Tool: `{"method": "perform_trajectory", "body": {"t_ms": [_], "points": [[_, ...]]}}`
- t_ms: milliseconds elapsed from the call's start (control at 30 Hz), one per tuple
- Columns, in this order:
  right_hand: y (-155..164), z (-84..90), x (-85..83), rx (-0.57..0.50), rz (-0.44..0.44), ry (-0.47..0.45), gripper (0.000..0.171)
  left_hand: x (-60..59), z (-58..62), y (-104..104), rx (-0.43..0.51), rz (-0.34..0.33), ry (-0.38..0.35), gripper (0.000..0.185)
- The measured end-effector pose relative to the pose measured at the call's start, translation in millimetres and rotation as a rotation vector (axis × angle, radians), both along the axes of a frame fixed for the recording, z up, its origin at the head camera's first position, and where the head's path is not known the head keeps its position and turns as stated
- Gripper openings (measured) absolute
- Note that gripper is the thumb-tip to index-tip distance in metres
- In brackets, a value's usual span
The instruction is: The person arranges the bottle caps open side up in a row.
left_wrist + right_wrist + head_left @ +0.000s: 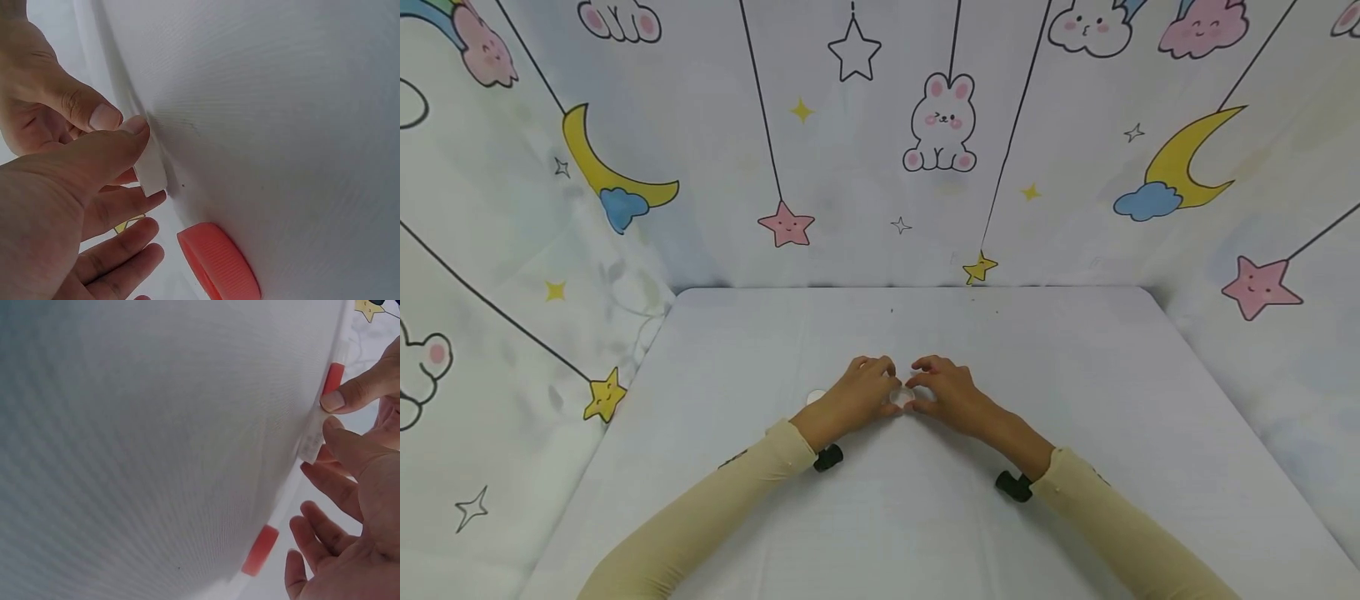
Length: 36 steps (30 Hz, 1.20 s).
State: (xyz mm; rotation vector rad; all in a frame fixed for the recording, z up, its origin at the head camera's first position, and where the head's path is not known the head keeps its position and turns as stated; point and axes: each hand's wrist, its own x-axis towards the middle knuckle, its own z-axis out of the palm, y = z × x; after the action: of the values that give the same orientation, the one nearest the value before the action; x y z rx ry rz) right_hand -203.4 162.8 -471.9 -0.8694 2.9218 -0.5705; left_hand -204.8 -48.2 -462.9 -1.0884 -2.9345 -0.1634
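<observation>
Nearest are two pale yellow sleeves (700,517), each with a black device (828,457) (1015,486) by its cuff. Beyond them, over the middle of the white tabletop (887,517), the left hand (857,396) and right hand (951,396) pinch opposite sides of a small whitish round cap (902,398) between thumb and index finger; their other fingers are loosely bent. A red ridged cap (228,262) sits near the left fingers, a red piece (259,550) near the right. Farthest, a cloth backdrop (865,167) carries moons, stars and a rabbit (943,125).
</observation>
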Motion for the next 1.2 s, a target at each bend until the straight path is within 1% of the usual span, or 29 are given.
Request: {"method": "perform_trajectory", "body": {"t_ms": [233, 433, 533, 733, 900, 1067, 1200], "points": [[-2, 1.4, 1.2, 0.013, -0.004, -0.01, 0.032, 0.0, -1.4, 0, -0.013, -0.005, 0.03, 0.039], [-2, -0.6, 0.0, 0.037, -0.016, -0.012, 0.034, 0.0, -2.3, 0, 0.005, -0.002, 0.022, 0.039], [-2, 0.0, 0.0, 0.044, -0.019, -0.014, 0.036, -0.1, -1.7, 0, -0.001, 0.006, 0.014, 0.042], [-1, 4.6, -0.6, 0.056, -0.019, -0.017, 0.04, -0.6, 4.8, 0, -0.048, 0.016, 0.004, 0.053], [6, 14.0, -3.1, 0.035, -0.038, -0.002, 0.043, -7.0, 11.2, 1, -0.057, 0.013, -0.014, 0.057], [15, 18.3, -7.0, -0.005, -0.05, 0.02, 0.047, -15.8, 18.1, 7, 0.004, -0.001, -0.054, 0.055], [22, 19.1, -10.6, -0.016, -0.069, 0.033, 0.05, -24.3, 21.6, 16, 0.024, -0.011, -0.053, 0.056]]}}
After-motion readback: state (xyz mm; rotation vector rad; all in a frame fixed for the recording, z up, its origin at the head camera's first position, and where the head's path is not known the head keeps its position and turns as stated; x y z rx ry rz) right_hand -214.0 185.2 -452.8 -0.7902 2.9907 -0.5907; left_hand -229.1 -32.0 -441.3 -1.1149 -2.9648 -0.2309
